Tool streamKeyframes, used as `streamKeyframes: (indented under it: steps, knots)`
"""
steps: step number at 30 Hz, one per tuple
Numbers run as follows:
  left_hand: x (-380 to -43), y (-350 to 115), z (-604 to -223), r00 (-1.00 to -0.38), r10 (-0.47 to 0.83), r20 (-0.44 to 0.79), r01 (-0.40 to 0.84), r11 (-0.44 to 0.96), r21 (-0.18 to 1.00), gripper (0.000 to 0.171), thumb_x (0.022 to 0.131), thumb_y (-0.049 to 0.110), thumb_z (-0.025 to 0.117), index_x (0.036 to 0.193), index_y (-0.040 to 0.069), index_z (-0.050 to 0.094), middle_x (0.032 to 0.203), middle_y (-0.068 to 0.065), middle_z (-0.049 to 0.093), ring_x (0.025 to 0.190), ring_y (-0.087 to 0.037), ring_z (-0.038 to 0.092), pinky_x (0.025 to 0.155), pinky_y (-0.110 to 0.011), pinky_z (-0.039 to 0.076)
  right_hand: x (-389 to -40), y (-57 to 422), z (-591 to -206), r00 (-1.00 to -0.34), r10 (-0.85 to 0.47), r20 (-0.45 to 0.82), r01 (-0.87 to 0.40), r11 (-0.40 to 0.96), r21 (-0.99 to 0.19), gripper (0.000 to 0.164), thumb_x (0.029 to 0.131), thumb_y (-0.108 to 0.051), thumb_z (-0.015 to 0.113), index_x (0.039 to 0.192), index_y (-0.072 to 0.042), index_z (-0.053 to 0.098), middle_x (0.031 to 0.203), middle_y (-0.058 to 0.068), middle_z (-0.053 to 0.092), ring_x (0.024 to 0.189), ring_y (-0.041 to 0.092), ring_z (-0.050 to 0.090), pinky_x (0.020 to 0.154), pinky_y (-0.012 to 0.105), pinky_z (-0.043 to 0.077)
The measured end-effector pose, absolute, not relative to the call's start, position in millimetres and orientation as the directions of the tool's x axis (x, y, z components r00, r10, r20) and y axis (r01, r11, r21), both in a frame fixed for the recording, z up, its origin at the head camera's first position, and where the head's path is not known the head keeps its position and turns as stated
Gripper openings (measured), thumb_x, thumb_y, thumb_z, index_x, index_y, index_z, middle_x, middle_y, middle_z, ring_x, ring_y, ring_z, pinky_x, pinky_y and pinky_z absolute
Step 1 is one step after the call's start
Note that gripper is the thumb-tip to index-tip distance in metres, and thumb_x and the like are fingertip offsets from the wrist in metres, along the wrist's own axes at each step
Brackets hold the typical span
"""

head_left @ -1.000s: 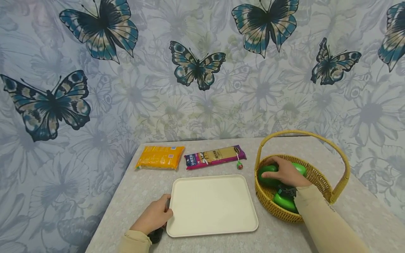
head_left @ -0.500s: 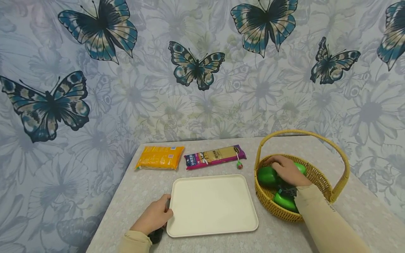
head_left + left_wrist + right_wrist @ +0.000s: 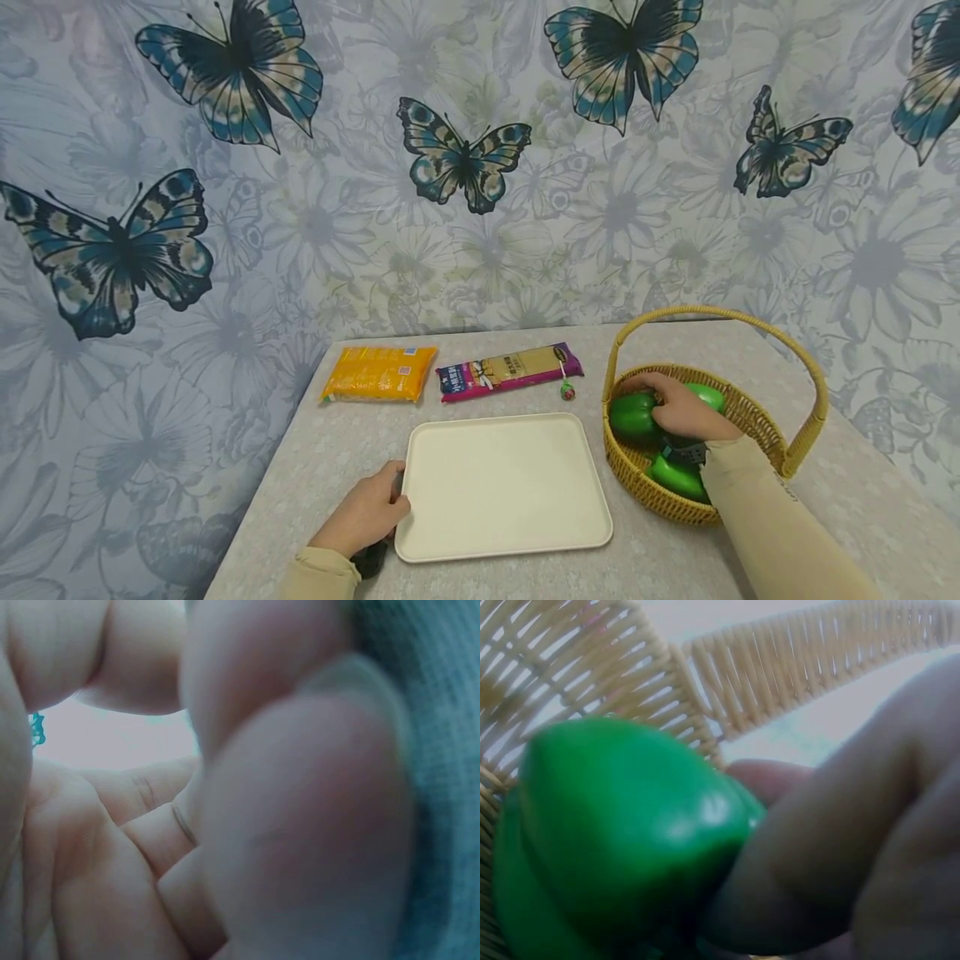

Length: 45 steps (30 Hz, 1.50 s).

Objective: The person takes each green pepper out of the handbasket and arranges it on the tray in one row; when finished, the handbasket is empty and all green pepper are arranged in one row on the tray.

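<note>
My right hand (image 3: 686, 412) reaches into the wicker basket (image 3: 652, 497) and grips a glossy dark green bell pepper (image 3: 632, 418). In the right wrist view the pepper (image 3: 615, 825) fills the left half, with the thumb against its side. Two brighter green, pepper-like pieces lie in the basket, one (image 3: 678, 481) near the front and one (image 3: 708, 396) behind the hand. My left hand (image 3: 365, 508) rests at the left edge of the cream tray (image 3: 502, 487), fingers loosely curled. The left wrist view shows its palm (image 3: 97, 877) with nothing in it.
At the back left of the table (image 3: 300, 483) lies an orange packet (image 3: 378, 373). To its right is a purple and gold packet (image 3: 510, 372), with a small green and red charm (image 3: 567, 391) at its end. The basket's tall handle (image 3: 712, 312) arches over the right hand.
In the basket, my right hand has shifted slightly, its thumb drawing back to the right across the dark green bell pepper. The left hand and the tray stay put.
</note>
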State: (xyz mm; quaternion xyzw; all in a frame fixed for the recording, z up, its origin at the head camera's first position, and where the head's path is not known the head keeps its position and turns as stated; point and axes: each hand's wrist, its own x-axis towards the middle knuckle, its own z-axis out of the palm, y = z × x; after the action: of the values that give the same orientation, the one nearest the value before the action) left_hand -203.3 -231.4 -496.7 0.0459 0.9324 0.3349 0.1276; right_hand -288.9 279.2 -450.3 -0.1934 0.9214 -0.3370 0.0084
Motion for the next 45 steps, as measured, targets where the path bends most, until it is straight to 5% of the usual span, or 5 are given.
streamKeyframes:
  steps: [8,12,17,30,45]
  knots:
    - [-201.7,-231.3,-497.2,-0.962,0.175,-0.212,-0.002,0.767,0.641,0.061,0.095,0.013,0.059,0.15,-0.004,0.041,0.083,-0.003,0.064,0.063,-0.019,0.061,0.056,-0.035,0.05,-289.3,280.9,-451.6,-0.904,-0.373,0.209,-0.419,0.676,-0.606,0.051,0.087,0.009,0.048,0.135,-0.004,0.062,0.133,0.019,0.063,0.117,0.039,0.06,0.092,0.052,0.049]
    - [-201.0,-230.8,-496.5,-0.963,0.175,-0.207,0.002,0.767,0.641,0.06,0.094,0.013,0.059,0.15,-0.004,0.042,0.083,-0.003,0.064,0.062,-0.019,0.061,0.056,-0.035,0.049,-289.7,281.5,-452.5,-0.91,-0.331,0.25,-0.414,0.676,-0.609,0.036,0.097,-0.01,0.064,0.133,-0.007,0.065,0.132,0.015,0.065,0.117,0.038,0.061,0.094,0.056,0.05]
    - [-200.8,-230.6,-495.4,-0.965,0.171,-0.198,0.005,0.769,0.639,0.06,0.095,0.013,0.06,0.15,-0.004,0.042,0.083,-0.003,0.064,0.062,-0.019,0.061,0.056,-0.035,0.049,-292.2,281.1,-454.8,-0.932,-0.299,0.205,-0.361,0.714,-0.6,0.046,0.095,-0.036,0.073,0.132,-0.009,0.065,0.132,0.015,0.065,0.117,0.037,0.062,0.093,0.055,0.051]
    - [-201.8,-230.6,-495.6,-0.965,0.171,-0.2,0.005,0.771,0.636,0.061,0.094,0.013,0.06,0.149,-0.005,0.042,0.084,-0.004,0.065,0.063,-0.018,0.062,0.056,-0.034,0.051,-285.9,278.9,-451.3,-0.94,-0.32,0.117,-0.322,0.72,-0.615,0.057,0.09,-0.052,0.074,0.133,-0.016,0.066,0.137,0.016,0.062,0.124,0.04,0.059,0.094,0.057,0.051]
    - [-203.5,-229.8,-495.0,-0.964,0.167,-0.208,-0.003,0.772,0.636,0.061,0.095,0.013,0.06,0.15,-0.004,0.042,0.084,-0.004,0.065,0.064,-0.018,0.062,0.057,-0.035,0.05,-287.5,279.7,-452.2,-0.929,-0.365,0.06,-0.317,0.702,-0.638,0.07,0.085,-0.045,0.082,0.14,-0.012,0.057,0.141,0.02,0.055,0.128,0.042,0.055,0.097,0.057,0.05]
